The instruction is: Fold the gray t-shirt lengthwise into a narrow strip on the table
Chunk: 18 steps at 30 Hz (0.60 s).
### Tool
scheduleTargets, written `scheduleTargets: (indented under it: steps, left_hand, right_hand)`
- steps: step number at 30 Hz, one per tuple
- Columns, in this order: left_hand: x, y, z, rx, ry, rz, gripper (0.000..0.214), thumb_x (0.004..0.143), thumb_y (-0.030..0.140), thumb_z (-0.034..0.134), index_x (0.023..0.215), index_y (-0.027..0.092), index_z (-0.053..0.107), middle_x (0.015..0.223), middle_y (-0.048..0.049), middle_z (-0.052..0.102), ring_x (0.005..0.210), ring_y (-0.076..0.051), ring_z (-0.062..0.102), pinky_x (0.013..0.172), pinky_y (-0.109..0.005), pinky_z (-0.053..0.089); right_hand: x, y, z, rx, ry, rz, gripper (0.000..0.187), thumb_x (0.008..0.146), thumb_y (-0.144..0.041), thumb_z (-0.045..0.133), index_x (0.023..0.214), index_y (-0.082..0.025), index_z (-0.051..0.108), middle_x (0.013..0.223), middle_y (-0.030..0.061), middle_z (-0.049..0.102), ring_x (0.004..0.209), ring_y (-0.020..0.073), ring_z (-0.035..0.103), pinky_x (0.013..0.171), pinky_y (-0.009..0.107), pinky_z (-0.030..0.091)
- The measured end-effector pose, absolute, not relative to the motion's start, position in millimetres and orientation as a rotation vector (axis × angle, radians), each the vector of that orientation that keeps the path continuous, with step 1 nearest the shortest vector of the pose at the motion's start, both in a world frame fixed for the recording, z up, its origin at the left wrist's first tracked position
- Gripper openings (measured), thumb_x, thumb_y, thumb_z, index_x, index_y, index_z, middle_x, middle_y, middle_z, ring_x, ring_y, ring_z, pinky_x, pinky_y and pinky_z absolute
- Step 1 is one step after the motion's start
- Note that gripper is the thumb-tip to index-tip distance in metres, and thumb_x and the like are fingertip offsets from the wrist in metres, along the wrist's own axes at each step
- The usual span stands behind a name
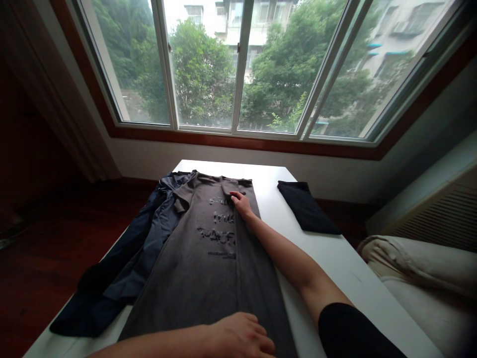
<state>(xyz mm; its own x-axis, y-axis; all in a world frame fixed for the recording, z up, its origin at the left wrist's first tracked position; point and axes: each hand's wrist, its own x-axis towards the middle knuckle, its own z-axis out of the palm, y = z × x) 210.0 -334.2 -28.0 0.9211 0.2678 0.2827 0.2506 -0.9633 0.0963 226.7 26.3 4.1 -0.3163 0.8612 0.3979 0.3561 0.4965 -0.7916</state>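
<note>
the right arm, in a dark sleeve, stretches from the lower right up along the side of a dark grey t-shirt [194, 281], its right hand [241, 203] low over the far end near the collar. the left forearm comes in from the bottom edge and crosses the near part of the shirt, with the left hand [244, 334] palm down, well apart from the right. the shirt lies on a white table [270, 186], between a heap of dark clothes [147, 258] and a folded black cloth [307, 209]. its chest bears dark glossy lettering; the second line seems to start "tru", and the right-hand strip folded inward covers the line ends. the right thumb and forefinger sit close together at the cloth; the left fingers are curled over it. whether either hand pinches fabric, i cannot tell.
</note>
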Motion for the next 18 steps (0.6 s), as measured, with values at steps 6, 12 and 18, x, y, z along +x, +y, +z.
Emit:
scheduleTargets:
  steps: [6, 12, 18]
  left_hand:
    - [209.2, -330.6, -24.1, 2.474, 0.443, 0.371, 0.018, 0.099, 0.027, 0.061, 0.116, 0.023, 0.066, 0.094, 0.0011, 0.073, 0.082, -0.012, 0.068, 0.065, -0.021, 0.045]
    - [207.2, -333.7, 5.5, 2.183, 0.657, 0.523, 0.022, 0.089, 0.013, 0.061, 0.107, 0.019, 0.072, 0.091, 0.0008, 0.071, 0.081, -0.012, 0.066, 0.074, -0.018, 0.049]
    - [201.8, -328.3, 24.0, 2.518, 1.020, 0.570, 0.011, 0.092, 0.026, 0.061, 0.099, 0.023, 0.068, 0.095, -0.0021, 0.068, 0.091, -0.019, 0.060, 0.087, -0.032, 0.047]
  right_hand:
    - [242.7, 23.5, 10.0, -1.236, -1.860, 0.638, 0.028, 0.085, -0.030, 0.052, 0.095, -0.022, 0.076, 0.083, 0.0031, 0.073, 0.079, 0.0196, 0.066, 0.080, 0.030, 0.051]
    - [250.5, 13.4, 29.7, -1.166, -1.883, 0.300, 0.031, 0.092, -0.029, 0.045, 0.103, -0.020, 0.072, 0.081, 0.0044, 0.069, 0.075, 0.0205, 0.062, 0.079, 0.030, 0.048]
    - [239.1, 28.3, 43.8, -1.078, -2.136, 0.193, 0.025, 0.091, -0.020, 0.051, 0.102, -0.020, 0.073, 0.110, 0.0085, 0.070, 0.106, 0.0222, 0.061, 0.098, 0.032, 0.046]
